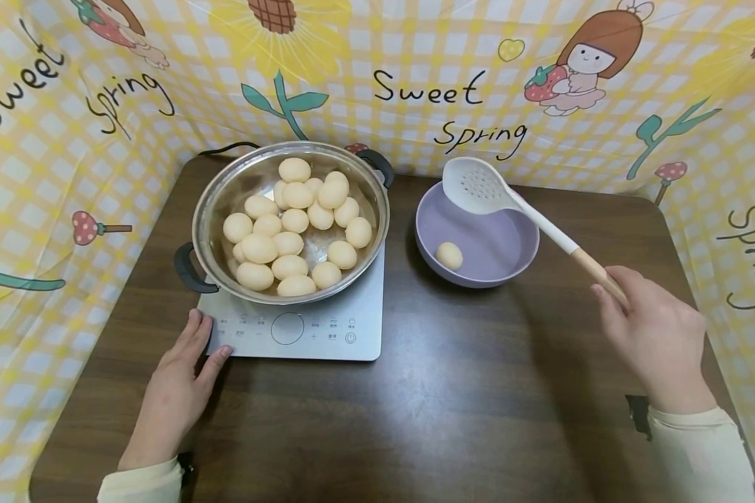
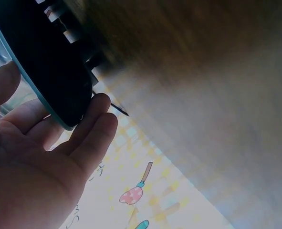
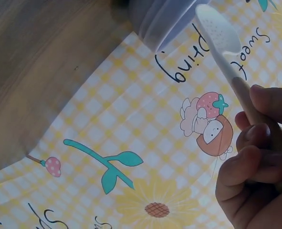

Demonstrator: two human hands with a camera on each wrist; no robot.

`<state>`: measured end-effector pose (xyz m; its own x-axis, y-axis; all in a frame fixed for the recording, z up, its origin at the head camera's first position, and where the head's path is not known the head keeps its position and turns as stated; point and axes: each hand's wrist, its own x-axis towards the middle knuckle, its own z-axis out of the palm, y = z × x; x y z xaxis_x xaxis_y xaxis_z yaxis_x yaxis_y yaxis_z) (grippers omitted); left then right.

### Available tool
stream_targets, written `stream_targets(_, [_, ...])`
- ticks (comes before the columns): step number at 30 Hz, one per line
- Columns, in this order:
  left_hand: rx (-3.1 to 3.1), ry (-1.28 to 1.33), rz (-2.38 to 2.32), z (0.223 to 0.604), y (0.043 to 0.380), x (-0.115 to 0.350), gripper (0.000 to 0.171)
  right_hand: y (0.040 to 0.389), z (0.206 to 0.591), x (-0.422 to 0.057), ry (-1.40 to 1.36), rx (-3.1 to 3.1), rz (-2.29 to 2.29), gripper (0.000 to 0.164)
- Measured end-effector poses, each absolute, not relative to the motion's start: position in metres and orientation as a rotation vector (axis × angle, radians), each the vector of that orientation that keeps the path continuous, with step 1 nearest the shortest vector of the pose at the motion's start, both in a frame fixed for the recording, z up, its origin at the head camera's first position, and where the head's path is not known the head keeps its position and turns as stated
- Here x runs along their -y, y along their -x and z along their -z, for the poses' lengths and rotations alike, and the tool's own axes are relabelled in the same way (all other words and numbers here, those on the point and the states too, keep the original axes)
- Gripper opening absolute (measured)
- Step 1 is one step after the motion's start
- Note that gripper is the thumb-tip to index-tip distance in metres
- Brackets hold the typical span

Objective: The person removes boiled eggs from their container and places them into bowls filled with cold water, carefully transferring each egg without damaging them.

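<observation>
My right hand [image 1: 657, 335] grips the wooden handle of a white slotted spoon [image 1: 478, 185]; the right wrist view shows fingers curled around it. The spoon's bowl hangs over the back of a purple bowl [image 1: 497, 241], and I see nothing on it. One egg [image 1: 449, 256] lies inside the purple bowl. With fairly straight fingers, my left hand [image 1: 176, 391] touches the front left corner of a white induction cooker [image 1: 365, 342]. On the cooker stands a steel pot [image 1: 201, 237] holding several pale eggs [image 1: 259, 248].
The pot's black handles [image 1: 191, 269] jut out at front left and back right. A black cord [image 1: 229, 148] runs behind the pot. Patterned yellow checked cloth [image 1: 415, 42] walls off the back and sides of the brown table [image 1: 440, 426].
</observation>
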<state>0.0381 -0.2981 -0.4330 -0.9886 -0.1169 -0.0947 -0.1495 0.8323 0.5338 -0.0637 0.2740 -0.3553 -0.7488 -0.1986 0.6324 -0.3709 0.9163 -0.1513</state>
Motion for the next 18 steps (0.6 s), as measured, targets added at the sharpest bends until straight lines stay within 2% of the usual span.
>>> stream_targets(7, [-2.957, 0.215, -0.88, 0.433, -0.038, 0.298, 0.068, 0.064, 0.355, -0.278, -0.408, 2.505, -0.421, 0.029])
stream_targets(18, [-2.961, 0.196, -0.877, 0.433, -0.038, 0.298, 0.068, 0.06, 0.339, -0.282, -0.179, 2.872, -0.755, 0.025])
